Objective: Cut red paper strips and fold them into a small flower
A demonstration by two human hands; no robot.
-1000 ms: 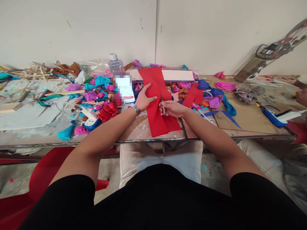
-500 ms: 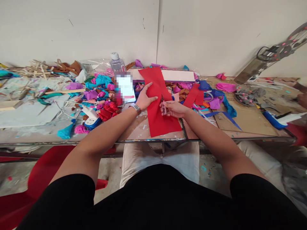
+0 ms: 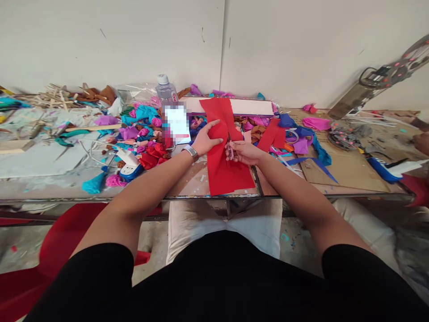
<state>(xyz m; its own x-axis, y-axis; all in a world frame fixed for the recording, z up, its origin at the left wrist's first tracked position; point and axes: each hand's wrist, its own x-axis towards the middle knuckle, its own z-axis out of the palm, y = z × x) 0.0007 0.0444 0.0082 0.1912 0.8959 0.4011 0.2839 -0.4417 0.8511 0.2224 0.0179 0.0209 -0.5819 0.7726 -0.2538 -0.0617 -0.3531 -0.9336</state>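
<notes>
A long piece of red cloth lies in front of me, its near end close to the table edge. My left hand rests on its left side, thumb and forefinger spread apart; the other fingers are partly hidden. In my right hand is a small pair of scissors with pink handles, my fingers closed round them. Their dark blades point away from me and meet the cloth, where a slit runs towards the far end. A smaller red cloth piece lies to the right.
A phone with a lit screen leans by a plastic bottle. Crumpled coloured cloth scraps, a power strip and green-handled pliers lie left. Cardboard and another person's hand are at right.
The scissors' blades have moved further into the red cloth, and the slit has parted more at the far end. The cloth's far edge has shifted slightly nearer. Both hands keep about their places.
</notes>
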